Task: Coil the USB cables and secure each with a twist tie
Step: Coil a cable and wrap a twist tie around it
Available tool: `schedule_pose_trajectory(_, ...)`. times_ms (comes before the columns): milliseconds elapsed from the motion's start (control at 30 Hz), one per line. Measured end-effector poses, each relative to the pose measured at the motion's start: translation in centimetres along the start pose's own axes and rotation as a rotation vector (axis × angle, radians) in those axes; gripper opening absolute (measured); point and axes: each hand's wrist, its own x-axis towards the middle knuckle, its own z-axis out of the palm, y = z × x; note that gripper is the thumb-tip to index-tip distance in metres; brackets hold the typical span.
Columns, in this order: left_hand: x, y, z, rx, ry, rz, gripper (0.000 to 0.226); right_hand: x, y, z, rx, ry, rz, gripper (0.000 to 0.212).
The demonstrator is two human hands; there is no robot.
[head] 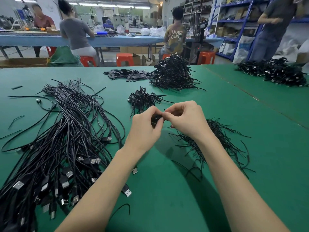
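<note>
Step in hand, by look of it: tying off one coil. Your left hand [147, 126] curls round small black coiled cable [156, 120], held above green mat [167, 198]. Your right hand [184, 119] pinches thin tie end [164, 111] at coil top. Next likely calls for firm twist, coil kept tight. Left: loose cables [70, 131], long, glossy, metal plugs. Right: wiry twist ties [217, 141], stiff, kinked. Beyond: small finished pile [143, 99], then big heap [173, 74].
</note>
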Motion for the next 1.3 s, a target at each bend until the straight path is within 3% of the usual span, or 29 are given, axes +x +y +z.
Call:
schedule_pose_trajectory(100,1.2,0.1,-1.1,-0.516,-0.195,-0.405,0.009,-0.3,0.2,0.0,-0.018,0.034,-0.076,0.014)
schedule_pose_trajectory(167,1.4,0.0,-1.4,-0.848,-0.18,-0.651,0.017,-0.5,0.0,0.1,-0.022,0.024,-0.148,0.011)
schedule_pose_trajectory(267,1.3,-0.4,-1.3,-1.016,-0.109,-0.78,0.006,-0.6,-0.5,1.0,-0.014,0.025,-0.127,0.016)
schedule_pose_trajectory(367,1.2,-0.4,-0.9,-1.093,-0.04,-0.703,0.015,-0.3,-0.8,1.3,0.307,0.0,0.08,0.016)
schedule_pose_trajectory(433,0.9,-0.4,-0.8,-0.995,-0.015,-0.507,0.025,-0.2,-0.6,0.9,0.666,-0.127,0.352,0.009)
schedule_pose_trajectory(500,1.0,-0.6,-1.0,-0.698,-0.016,-0.166,0.03,-0.4,0.0,0.4,1.102,-0.355,0.701,0.007)
schedule_pose_trajectory(567,1.2,-1.0,-1.3,-0.403,-0.074,0.078,0.028,-0.7,0.5,0.3,1.341,-0.481,0.858,0.007)
schedule_pose_trajectory(633,1.1,-1.0,-1.6,-0.465,-0.109,-0.031,0.025,-0.7,0.5,0.4,1.163,-0.46,0.751,0.009)
schedule_pose_trajectory(733,0.8,-0.9,-1.7,-0.919,-0.083,-0.465,0.023,-0.4,0.1,0.1,0.592,-0.262,0.31,0.015)
schedule_pose_trajectory(800,0.9,-1.0,-1.9,-1.094,-0.106,-0.613,0.026,-0.5,0.2,-0.3,0.305,-0.204,0.049,0.022)
schedule_pose_trajectory(900,0.9,-0.6,-2.0,-1.178,-0.137,-0.692,0.021,-0.8,0.4,-0.5,0.014,-0.157,-0.23,0.024)
schedule_pose_trajectory(1000,0.7,-0.5,-1.9,-1.125,-0.166,-0.738,0.02,-0.8,0.4,-0.3,-0.157,-0.056,-0.336,0.016)
schedule_pose_trajectory(1100,0.6,-0.7,-2.0,-1.097,-0.19,-0.737,0.019,-0.7,0.8,0.3,-0.171,0.036,-0.385,0.006)
schedule_pose_trajectory(1167,0.4,-0.7,-1.8,-1.104,-0.204,-0.706,0.016,-0.5,0.7,0.7,0.073,-0.038,-0.178,0.016)
schedule_pose_trajectory(1267,0.2,-0.9,-1.4,-1.141,-0.208,-0.642,0.018,-0.6,-0.5,0.7,0.904,-0.395,0.507,0.022)
schedule_pose_trajectory(1300,0.2,-0.9,-1.3,-1.158,-0.209,-0.631,0.017,-0.8,-0.5,0.7,1.063,-0.448,0.631,0.019)
